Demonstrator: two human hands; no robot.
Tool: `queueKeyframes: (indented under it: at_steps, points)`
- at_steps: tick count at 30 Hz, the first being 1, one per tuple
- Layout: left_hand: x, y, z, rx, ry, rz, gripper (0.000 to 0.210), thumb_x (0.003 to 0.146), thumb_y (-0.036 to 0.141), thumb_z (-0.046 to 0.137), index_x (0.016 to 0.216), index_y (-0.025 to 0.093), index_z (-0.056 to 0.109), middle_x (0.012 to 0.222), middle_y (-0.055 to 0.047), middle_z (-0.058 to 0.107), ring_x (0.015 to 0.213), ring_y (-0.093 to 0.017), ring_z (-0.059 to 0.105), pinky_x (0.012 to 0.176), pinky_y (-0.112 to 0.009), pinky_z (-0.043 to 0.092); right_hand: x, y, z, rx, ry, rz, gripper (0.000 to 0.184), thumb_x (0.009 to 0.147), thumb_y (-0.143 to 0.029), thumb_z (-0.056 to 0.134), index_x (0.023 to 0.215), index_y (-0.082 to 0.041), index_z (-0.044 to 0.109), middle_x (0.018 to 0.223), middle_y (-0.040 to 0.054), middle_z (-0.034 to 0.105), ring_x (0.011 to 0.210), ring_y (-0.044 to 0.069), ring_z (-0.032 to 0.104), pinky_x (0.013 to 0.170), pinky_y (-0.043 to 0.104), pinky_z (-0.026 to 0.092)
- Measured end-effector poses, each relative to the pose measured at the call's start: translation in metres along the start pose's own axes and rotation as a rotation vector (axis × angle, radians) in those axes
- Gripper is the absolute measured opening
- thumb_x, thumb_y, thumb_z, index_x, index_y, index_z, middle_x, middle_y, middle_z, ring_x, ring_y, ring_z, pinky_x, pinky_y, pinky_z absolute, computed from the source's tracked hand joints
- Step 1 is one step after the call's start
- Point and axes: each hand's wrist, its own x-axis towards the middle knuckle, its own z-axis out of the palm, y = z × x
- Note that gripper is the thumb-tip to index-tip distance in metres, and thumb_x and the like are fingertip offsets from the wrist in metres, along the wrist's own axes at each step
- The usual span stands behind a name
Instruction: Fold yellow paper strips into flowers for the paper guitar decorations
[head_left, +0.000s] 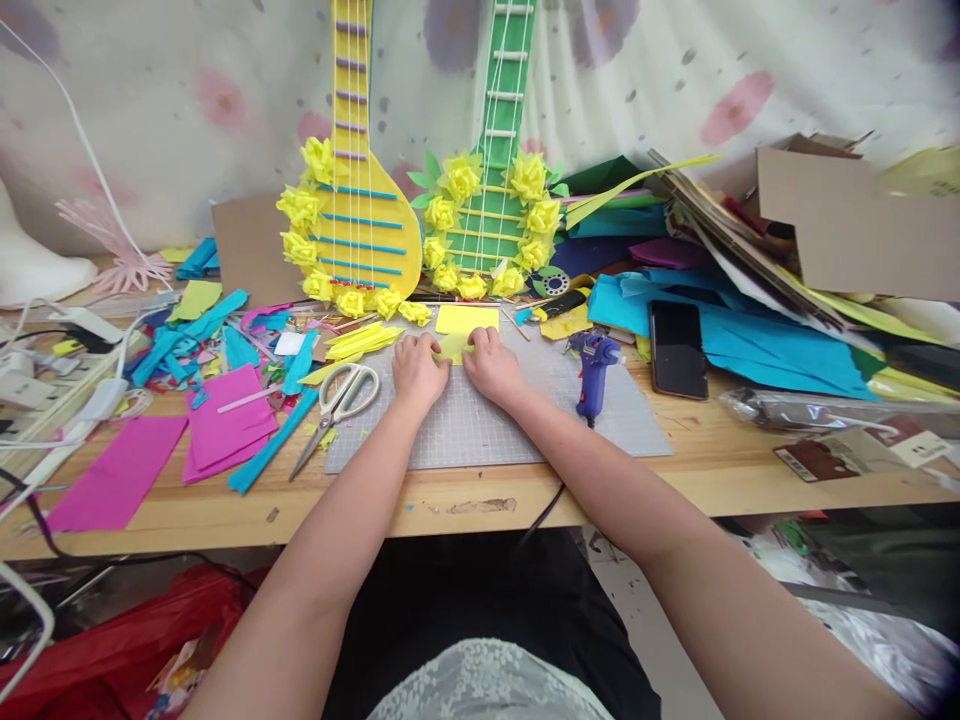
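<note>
Two bare hands meet over the far half of the gray cutting mat (480, 430), with a small piece of yellow paper (453, 346) between them. The left hand (421, 368) has its fingers curled inward, with almost no gap, on the paper's left edge; the right hand (491, 365) has the right edge in the same way, its fingers bent and drawn together. How hard they squeeze, I cannot tell, since the knuckles hide most of the tips.

The piece looks thin and limp, so it should weigh next to nothing, bend wherever it is pressed and keep any crease. It looks more like crepe or tissue than card; if so, a sharp tug could stretch or tear it. Slipping seems a small worry. A light pinch at opposite edges, as the hands are placed, seems the best hold, leaving the middle flat; pressing it against the mat would steady it.

Just beyond the hands, at the mat's far edge, lies a brighter yellow sheet (467, 319), flat. Yellow strips (364, 342) lie at the mat's far left corner, scissors (345, 395) by its left edge, and a blue glue gun (592, 375) on its right part. The mat rests on a wooden bench (442, 500).
</note>
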Motion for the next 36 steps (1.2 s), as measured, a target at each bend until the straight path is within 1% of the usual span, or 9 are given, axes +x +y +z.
queueKeyframes:
  at_steps: [7,10,14,16,22,25,28,32,36]
  points:
    - [0.001,0.000,0.004,0.004,0.036,-0.007,0.037,0.072,0.039,0.064,0.097,0.016,0.049,0.105,-0.012,0.054,0.108,-0.027,0.047,0.090,-0.038,0.038,-0.001,-0.001,0.002,-0.045,-0.007,-0.027,0.025,0.086,-0.027,0.044,0.108,-0.014,0.045,0.111,0.0128,0.049,0.089,0.021,0.054,0.068,0.030,0.043]
    - [0.002,0.000,0.002,-0.012,0.023,-0.007,0.033,0.072,0.029,0.063,0.097,0.016,0.048,0.106,-0.012,0.054,0.109,-0.026,0.047,0.091,-0.038,0.038,-0.001,-0.001,0.004,-0.059,0.010,-0.029,0.024,0.087,-0.027,0.043,0.107,-0.014,0.046,0.110,0.0128,0.049,0.089,0.021,0.054,0.069,0.030,0.044]
    - [0.009,-0.006,0.001,-0.093,0.047,-0.021,0.027,0.072,0.009,0.052,0.097,0.018,0.048,0.105,-0.010,0.057,0.106,-0.022,0.050,0.092,-0.035,0.039,0.000,0.000,0.006,-0.055,0.018,-0.037,0.024,0.087,-0.027,0.043,0.106,-0.013,0.047,0.110,0.0133,0.049,0.089,0.022,0.053,0.068,0.030,0.044]
    - [0.016,-0.010,0.002,-0.178,0.039,-0.031,0.029,0.072,0.009,0.049,0.100,0.019,0.047,0.107,-0.008,0.059,0.101,-0.020,0.054,0.089,-0.033,0.041,0.000,0.001,0.006,-0.049,0.025,-0.042,0.024,0.086,-0.026,0.044,0.106,-0.013,0.047,0.110,0.0133,0.050,0.089,0.022,0.053,0.068,0.030,0.044]
    - [0.042,-0.008,0.001,-0.248,-0.136,0.025,0.035,0.077,0.031,0.053,0.111,0.022,0.048,0.087,-0.001,0.064,0.082,-0.018,0.059,0.079,-0.031,0.044,0.000,0.000,0.004,0.008,0.033,-0.029,0.024,0.086,-0.026,0.045,0.107,-0.014,0.048,0.109,0.0127,0.050,0.086,0.020,0.054,0.067,0.030,0.043]
    - [0.050,-0.005,-0.004,-0.217,-0.291,0.130,0.036,0.078,0.027,0.050,0.114,0.025,0.050,0.076,0.001,0.062,0.071,-0.016,0.058,0.072,-0.030,0.044,0.001,0.001,0.003,0.090,0.047,-0.004,0.023,0.087,-0.025,0.042,0.107,-0.016,0.048,0.109,0.0113,0.051,0.084,0.019,0.054,0.065,0.030,0.043]
    - [0.051,-0.006,-0.008,-0.240,-0.367,0.239,0.027,0.081,0.025,0.041,0.101,0.024,0.061,0.084,-0.001,0.065,0.077,-0.016,0.060,0.076,-0.029,0.045,0.003,0.006,0.002,0.178,0.105,0.034,0.023,0.086,-0.021,0.039,0.107,-0.016,0.048,0.109,0.0108,0.051,0.086,0.019,0.053,0.066,0.031,0.042]
    - [0.041,-0.010,-0.010,-0.357,-0.290,0.140,0.029,0.078,0.024,0.041,0.086,0.019,0.069,0.099,-0.004,0.068,0.093,-0.019,0.059,0.086,-0.032,0.045,0.007,0.017,-0.001,0.271,0.217,0.065,0.023,0.083,-0.019,0.039,0.104,-0.016,0.048,0.108,0.0112,0.052,0.092,0.021,0.051,0.069,0.032,0.042]
    - [0.028,-0.015,-0.009,-0.707,-0.186,-0.021,0.047,0.070,0.016,0.042,0.112,0.017,0.063,0.109,-0.005,0.065,0.089,-0.018,0.060,0.077,-0.030,0.050,0.009,0.026,-0.006,0.356,0.326,0.058,0.024,0.081,-0.017,0.037,0.102,-0.017,0.048,0.106,0.0110,0.053,0.089,0.020,0.051,0.069,0.031,0.041]
